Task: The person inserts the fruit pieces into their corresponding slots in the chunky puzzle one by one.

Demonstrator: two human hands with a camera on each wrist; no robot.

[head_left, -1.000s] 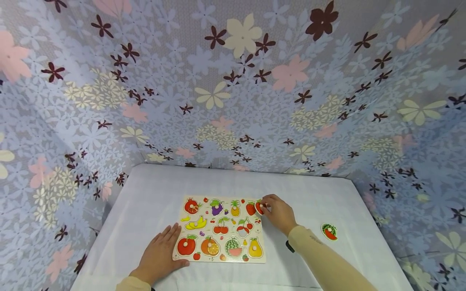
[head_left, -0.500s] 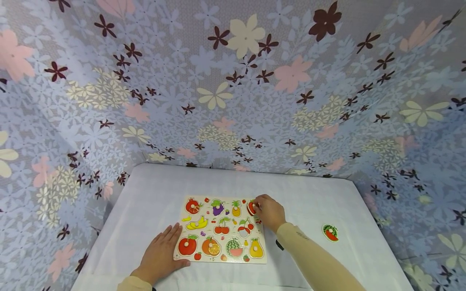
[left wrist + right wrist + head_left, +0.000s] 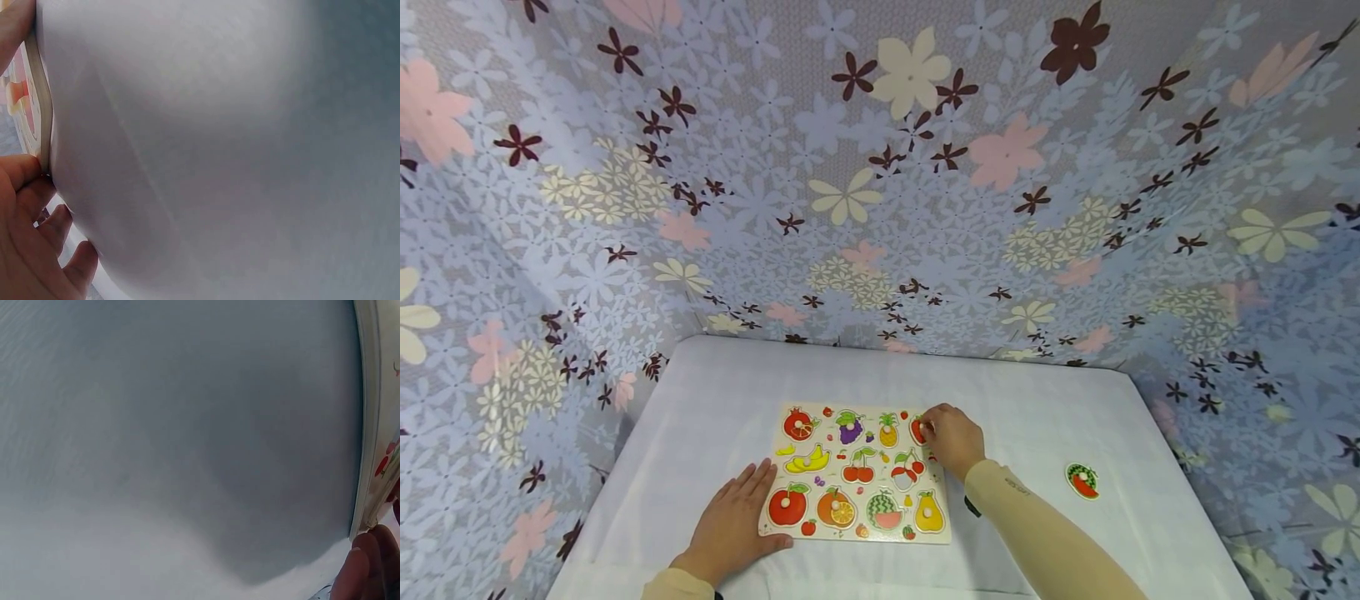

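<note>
A wooden fruit peg puzzle board (image 3: 868, 492) lies flat on the table in the head view. Its pictures include an apple, an orange, bananas and grapes, several with small round knobs. At the board's upper right corner my right hand (image 3: 953, 437) holds the strawberry puzzle piece (image 3: 917, 430) at its knob, the piece lying over the strawberry picture and partly hidden by the fingers. My left hand (image 3: 733, 521) rests against the board's left edge, fingers extended and thumb near the lower corner. The left wrist view shows these fingers (image 3: 28, 187) touching the board's side.
A watermelon puzzle piece (image 3: 1082, 481) with a knob lies apart on the table to the right. The white-covered table (image 3: 820, 371) is bounded by flowered cloth (image 3: 850, 275) at the back and both sides.
My right hand has moved left with the strawberry piece, from the board's right edge onto the strawberry picture, and the piece now lies lower and flatter. The left hand stays in place.
</note>
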